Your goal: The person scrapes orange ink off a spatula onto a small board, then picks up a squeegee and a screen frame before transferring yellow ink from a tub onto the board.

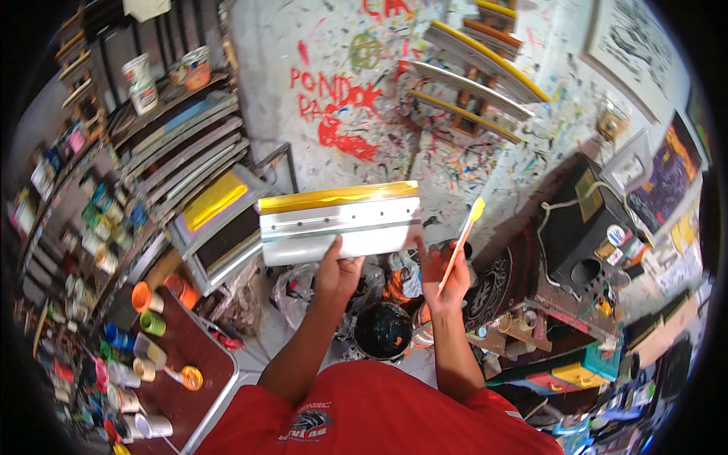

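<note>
My left hand [338, 274] grips the lower edge of a wide screen-printing squeegee [340, 227] and holds it up in front of me. Its body is silvery metal with a row of dark screws, and a yellow-coated blade runs along the top. In my right hand [446, 274], closed around the handle, is a slim spatula [459, 249] with yellow on its upturned tip. The fingers of that hand come close to the squeegee's right end; I cannot tell whether they touch it.
Several squeegees [485, 61] hang on the paint-splashed wall. Left stand stacked screen frames [182, 136], a frame with a yellow patch [215, 199], and a dark red table [199, 356] with cups. Below sits a round black container [383, 331]; at right, a black speaker-like box [588, 235].
</note>
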{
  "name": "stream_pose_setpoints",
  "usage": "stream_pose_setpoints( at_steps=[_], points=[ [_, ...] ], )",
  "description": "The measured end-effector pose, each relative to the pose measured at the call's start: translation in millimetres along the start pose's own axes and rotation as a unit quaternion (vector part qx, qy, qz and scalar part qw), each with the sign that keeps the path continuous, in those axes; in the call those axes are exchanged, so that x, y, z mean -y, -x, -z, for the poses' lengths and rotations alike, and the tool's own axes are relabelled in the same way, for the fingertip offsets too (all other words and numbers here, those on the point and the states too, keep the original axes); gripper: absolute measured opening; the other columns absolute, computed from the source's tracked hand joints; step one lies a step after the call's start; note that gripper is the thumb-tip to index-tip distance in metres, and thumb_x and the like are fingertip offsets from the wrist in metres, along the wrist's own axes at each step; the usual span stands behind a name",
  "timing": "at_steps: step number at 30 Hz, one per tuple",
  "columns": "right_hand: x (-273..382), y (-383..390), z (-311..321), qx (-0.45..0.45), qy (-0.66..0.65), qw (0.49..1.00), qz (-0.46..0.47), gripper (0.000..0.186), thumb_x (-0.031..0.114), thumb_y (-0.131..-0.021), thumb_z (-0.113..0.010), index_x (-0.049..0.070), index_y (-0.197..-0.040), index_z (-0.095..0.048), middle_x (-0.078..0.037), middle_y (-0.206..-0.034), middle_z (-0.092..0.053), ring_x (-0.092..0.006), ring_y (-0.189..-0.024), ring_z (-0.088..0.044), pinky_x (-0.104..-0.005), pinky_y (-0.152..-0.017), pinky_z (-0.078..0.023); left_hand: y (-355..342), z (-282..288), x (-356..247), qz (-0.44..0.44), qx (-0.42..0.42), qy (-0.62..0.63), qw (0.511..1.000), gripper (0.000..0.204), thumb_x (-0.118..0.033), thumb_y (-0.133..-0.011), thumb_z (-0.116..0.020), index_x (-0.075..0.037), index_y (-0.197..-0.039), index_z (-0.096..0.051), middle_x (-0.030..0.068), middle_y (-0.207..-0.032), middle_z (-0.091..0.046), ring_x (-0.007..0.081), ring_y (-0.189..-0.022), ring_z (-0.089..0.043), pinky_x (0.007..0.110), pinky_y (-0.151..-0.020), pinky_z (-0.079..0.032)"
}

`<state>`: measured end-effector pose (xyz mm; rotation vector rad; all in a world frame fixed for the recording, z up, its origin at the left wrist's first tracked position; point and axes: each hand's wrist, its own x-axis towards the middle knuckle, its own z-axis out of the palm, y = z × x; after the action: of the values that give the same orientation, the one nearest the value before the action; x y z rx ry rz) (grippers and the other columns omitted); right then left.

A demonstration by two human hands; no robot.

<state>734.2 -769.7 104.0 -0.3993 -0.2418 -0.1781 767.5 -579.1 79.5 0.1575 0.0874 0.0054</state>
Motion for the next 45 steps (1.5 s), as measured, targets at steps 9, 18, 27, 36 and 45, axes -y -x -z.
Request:
stream_pose_setpoints(
  at_steps=[9, 18, 27, 36, 45],
  points=[
    [-56.7, -17.8, 22.9, -0.004, 0.02, 1.0, 0.003, 0.024, 0.023, -0.095, -0.048, 0.006, -0.107, -0.06, -0.003, -0.079, -0.064, -0.0189, -0.077, -0.061, -0.0473, -0.103, -0.034, 22.2, 40.8, -42.2, -0.082, -0.047, -0.006, 0.996, 0.037, -0.004, -0.09, -0.055, -0.006, -0.125, -0.043, 0.0108, -0.121, -0.053, 0.0249, -0.118, -0.05, 0.044, -0.099, -0.045],
    [-146.8, 0.4, -9.8, -0.018, -0.058, 0.994, -0.088, 0.021, 0.022, -0.092, -0.056, 0.009, -0.106, -0.063, 0.003, -0.074, -0.061, -0.0121, -0.072, -0.053, -0.0308, -0.077, -0.042, 71.0, 55.3, -103.4, -0.15, -0.092, -0.095, 0.98, 0.038, -0.004, -0.087, -0.061, -0.01, -0.121, -0.046, 0.0065, -0.116, -0.054, 0.0206, -0.104, -0.056, 0.038, -0.083, -0.049],
    [-180.9, 3.3, 6.5, -0.025, -0.197, 0.971, -0.13, 0.016, 0.014, -0.089, -0.058, 0.006, -0.103, -0.061, -0.004, -0.083, -0.057, -0.0089, -0.072, -0.052, -0.0263, -0.077, -0.047, 99.4, 52.0, -129.4, -0.261, -0.102, -0.386, 0.879, 0.035, -0.016, -0.084, -0.068, 0.0, -0.111, -0.054, 0.009, -0.103, -0.059, 0.0158, -0.092, -0.057, 0.029, -0.076, -0.051],
    [-162.6, -5.2, 44.2, -0.011, -0.177, 0.967, -0.184, 0.019, 0.024, -0.094, -0.051, 0.011, -0.103, -0.062, -0.006, -0.09, -0.063, -0.015, -0.08, -0.061, -0.038, -0.088, -0.048, 117.2, 86.2, -124.2, -0.29, -0.06, -0.631, 0.718, 0.035, -0.014, -0.086, -0.066, 0.003, -0.113, -0.054, 0.0109, -0.105, -0.06, 0.0185, -0.095, -0.057, 0.032, -0.082, -0.048],
    [-143.1, -8.7, 45.3, -0.032, -0.092, 0.963, -0.25, 0.021, 0.026, -0.094, -0.048, 0.014, -0.102, -0.064, -0.001, -0.081, -0.066, -0.0175, -0.082, -0.063, -0.0381, -0.084, -0.047, 99.6, 38.3, -79.8, -0.357, -0.102, -0.597, 0.711, 0.038, -0.013, -0.082, -0.069, 0.003, -0.112, -0.052, 0.012, -0.103, -0.06, 0.0193, -0.094, -0.057, 0.032, -0.08, -0.048]
  ],
)
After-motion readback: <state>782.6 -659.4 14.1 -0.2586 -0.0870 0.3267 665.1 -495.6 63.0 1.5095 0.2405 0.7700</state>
